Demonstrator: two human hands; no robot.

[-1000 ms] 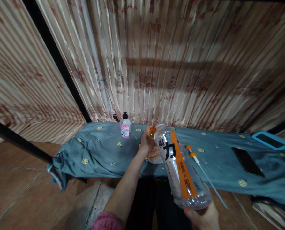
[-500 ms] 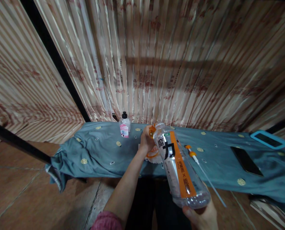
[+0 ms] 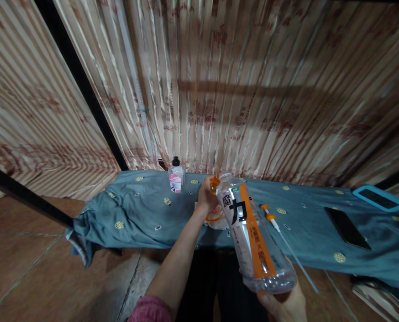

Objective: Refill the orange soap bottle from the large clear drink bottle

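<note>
A large clear bottle (image 3: pixel 253 237) with an orange and silver label is tilted, its open neck up and to the left. My right hand (image 3: pixel 283 304) grips it around the base. My left hand (image 3: pixel 206 197) is closed on a small orange bottle (image 3: pixel 215 184), whose top is beside the large bottle's neck; the fingers hide most of it. Behind my left hand a white and orange item (image 3: pixel 216 219) lies on the cloth, partly covered. An orange and white pump top (image 3: pixel 269 217) with a long clear tube lies right of the large bottle.
On the grey-green cloth (image 3: pixel 145 223) stands a clear bottle with a black cap and pink label (image 3: pixel 175 179). At the right lie a black phone (image 3: pixel 347 228) and a blue-framed device (image 3: pixel 379 198). A pleated curtain hangs behind; a black pole (image 3: pixel 81 85) slants at left.
The whole view has shifted very slightly. Both hands keep their holds, and the bottles remain in nearly the same positions.
</note>
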